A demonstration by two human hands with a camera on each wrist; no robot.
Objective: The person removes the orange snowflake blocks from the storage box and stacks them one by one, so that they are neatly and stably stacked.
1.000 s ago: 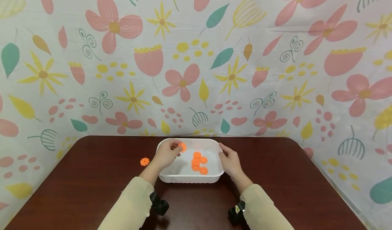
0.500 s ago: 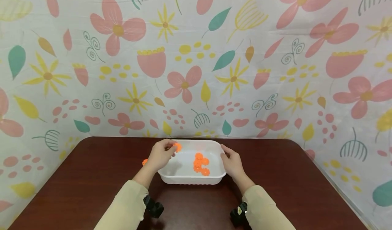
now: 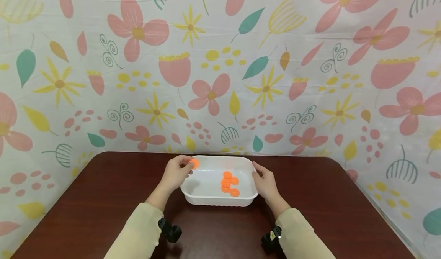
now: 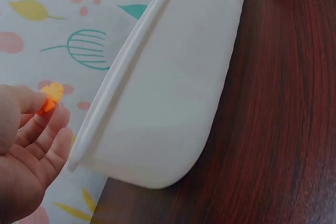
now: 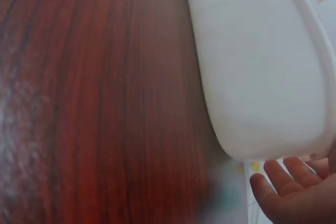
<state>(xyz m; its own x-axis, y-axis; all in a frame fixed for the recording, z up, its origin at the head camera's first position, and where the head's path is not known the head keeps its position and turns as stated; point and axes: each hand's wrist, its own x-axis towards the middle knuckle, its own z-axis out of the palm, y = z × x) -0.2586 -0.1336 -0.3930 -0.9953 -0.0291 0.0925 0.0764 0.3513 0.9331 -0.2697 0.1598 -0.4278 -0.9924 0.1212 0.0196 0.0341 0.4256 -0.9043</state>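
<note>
My left hand (image 3: 175, 173) pinches an orange notched plastic disc (image 3: 195, 163) between thumb and fingers, over the left end of a white rectangular basin (image 3: 220, 202). Seen from the left wrist, the disc (image 4: 51, 97) sticks out past the fingertips, beside the basin's outer wall (image 4: 157, 87). At the basin's right end, my right hand (image 3: 265, 180) holds the rim, thumb on the near side. The right wrist view has its fingers (image 5: 286, 182) spread along the underside of that rim. Several more orange discs (image 3: 228, 183) lie clustered on the basin floor, right of the middle.
The basin stands near the back edge of a dark red-brown wooden table (image 3: 103, 197). Behind the table hangs a white cloth (image 3: 220, 132) with a flower and leaf print. Each wrist carries a small black camera (image 3: 169, 230).
My left hand has drawn leftward with its disc, toward the basin's left rim. A loose orange disc on the table left of the basin is now hidden behind that hand. The right hand stays.
</note>
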